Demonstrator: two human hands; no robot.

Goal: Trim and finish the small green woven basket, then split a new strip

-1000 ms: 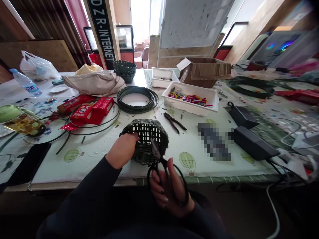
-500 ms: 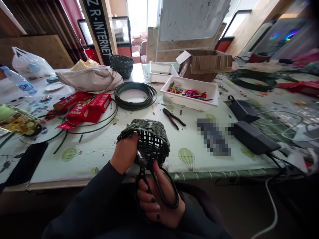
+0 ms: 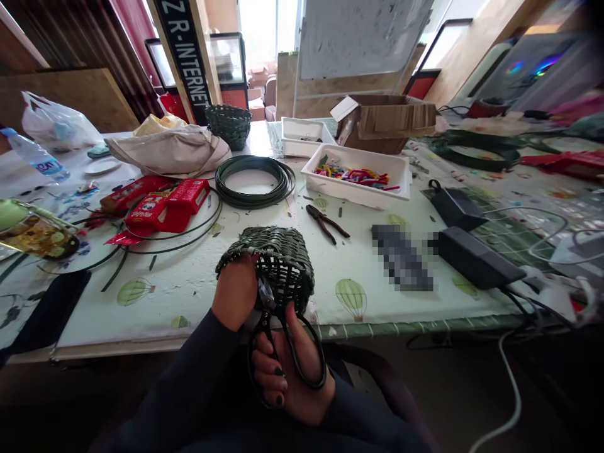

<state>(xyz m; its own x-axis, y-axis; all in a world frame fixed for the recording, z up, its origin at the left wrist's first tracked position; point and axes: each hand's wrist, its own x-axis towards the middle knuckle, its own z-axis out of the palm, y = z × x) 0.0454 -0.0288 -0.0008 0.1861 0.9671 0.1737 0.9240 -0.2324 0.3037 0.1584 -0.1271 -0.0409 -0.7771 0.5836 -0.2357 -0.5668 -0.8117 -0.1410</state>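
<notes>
A small dark green woven basket point(image 3: 283, 251) is tilted on its side at the table's front edge, its open mouth turned toward me. My left hand point(image 3: 236, 289) grips the basket's left rim, with the fingertips hidden inside it. My right hand point(image 3: 292, 371) is closed round the black loop handles of a pair of scissors point(image 3: 265, 321). The metal blades point up at the basket's mouth, close to my left hand; whether a strand lies between them I cannot make out.
Pliers point(image 3: 327, 224) lie behind the basket. Farther back are a coil of green strip point(image 3: 255, 182), a white tray point(image 3: 353, 189) of colourful pieces and a cardboard box point(image 3: 391, 123). Red packets point(image 3: 170, 204) lie left; black power adapters point(image 3: 476, 258) with cables lie right. Another woven basket point(image 3: 229, 126) stands behind.
Both hands, the basket and the scissors have shifted slightly left. My left hand reaches a little deeper into the basket's rim. The scissors' handles still stand apart.
</notes>
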